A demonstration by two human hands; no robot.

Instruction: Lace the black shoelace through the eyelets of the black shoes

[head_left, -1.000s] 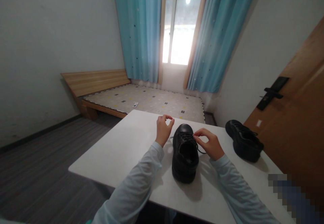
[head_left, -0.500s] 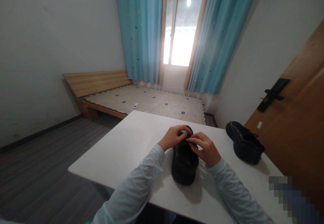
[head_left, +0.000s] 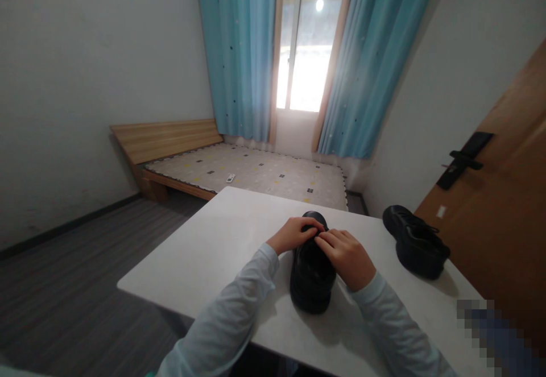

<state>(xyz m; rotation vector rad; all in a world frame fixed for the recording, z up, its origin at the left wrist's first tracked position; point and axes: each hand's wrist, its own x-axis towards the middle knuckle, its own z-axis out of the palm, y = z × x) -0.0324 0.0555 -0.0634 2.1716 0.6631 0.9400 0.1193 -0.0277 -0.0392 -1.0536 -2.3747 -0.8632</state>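
A black shoe (head_left: 313, 286) stands on the white table in front of me, its heel towards me and its toe pointing away. Over its lacing area, my left hand (head_left: 293, 233) comes in from the left with thumb and fingers pinched together. My right hand (head_left: 347, 255) meets it from the right, fingers bent down and closed at the same spot. The two sets of fingertips nearly touch. Whatever they pinch is dark and hidden by the fingers. Farther right lies a second black shoe (head_left: 420, 246) with laces, apart from both hands.
The white table (head_left: 183, 257) has its far edge near a low wooden bed (head_left: 273, 172), where a small white remote (head_left: 230, 178) lies. A wooden door (head_left: 490, 206) with a black handle is close on the right. Blue curtains (head_left: 243, 53) flank the window. A blurred-out patch covers the lower right.
My right hand has turned over, its fingers now bent down and closer together over the shoe. My left hand has dropped slightly towards it. Both shoes stay put on the table.
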